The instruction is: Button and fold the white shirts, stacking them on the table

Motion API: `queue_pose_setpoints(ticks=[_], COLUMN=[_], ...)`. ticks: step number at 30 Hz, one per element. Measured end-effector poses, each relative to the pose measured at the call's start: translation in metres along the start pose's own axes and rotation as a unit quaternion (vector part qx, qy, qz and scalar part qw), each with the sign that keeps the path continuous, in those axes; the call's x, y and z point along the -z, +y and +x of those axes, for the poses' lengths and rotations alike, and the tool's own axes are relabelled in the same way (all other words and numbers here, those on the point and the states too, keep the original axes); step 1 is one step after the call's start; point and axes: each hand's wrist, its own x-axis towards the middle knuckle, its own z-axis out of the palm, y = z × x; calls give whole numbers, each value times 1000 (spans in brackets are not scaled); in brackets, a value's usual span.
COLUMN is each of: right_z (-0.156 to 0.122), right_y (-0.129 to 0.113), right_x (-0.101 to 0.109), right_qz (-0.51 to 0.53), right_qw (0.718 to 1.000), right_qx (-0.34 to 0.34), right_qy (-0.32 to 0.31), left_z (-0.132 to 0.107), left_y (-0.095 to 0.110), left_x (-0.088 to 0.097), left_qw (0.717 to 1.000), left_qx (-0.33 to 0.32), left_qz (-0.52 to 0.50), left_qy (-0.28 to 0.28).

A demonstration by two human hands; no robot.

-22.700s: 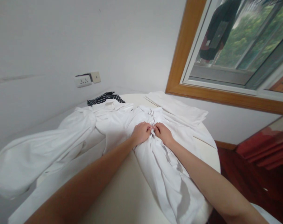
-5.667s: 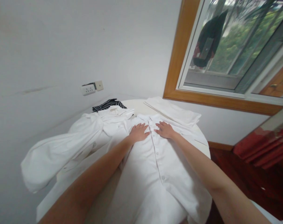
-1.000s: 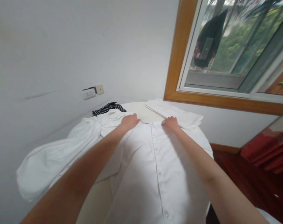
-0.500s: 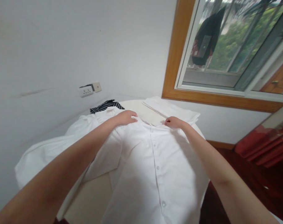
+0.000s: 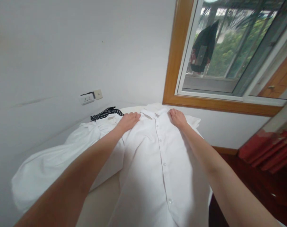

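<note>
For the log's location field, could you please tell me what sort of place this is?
Probably a room in a home: a wood-framed window, a wall socket, and a table spread with white shirts.

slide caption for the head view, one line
Left hand and right hand rest on the shoulders of a buttoned white shirt laid on a table.

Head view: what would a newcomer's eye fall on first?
The buttoned white shirt spread front-up across the table, filling the middle. The left hand and right hand rest palm-down on its shoulders, either side of the collar. At upper right, a wooden-framed window shows a dark garment hanging outside.
</note>
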Motion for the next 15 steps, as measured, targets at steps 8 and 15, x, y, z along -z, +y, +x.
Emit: queue_pose_setpoints(ticks=[8, 15], right_z=[-32, -93], right_y=[-67, -116], right_x=[-2, 8], right_qz=[34, 193], right_qw=[990, 946], right_qx=[45, 33], right_qy=[-131, -259], left_z=[-27, -78], left_y=[58, 93], left_x=[-23, -41], left_qw=[996, 976], left_qx=[20, 43], left_qz=[-85, -203], left_qy=[-4, -65])
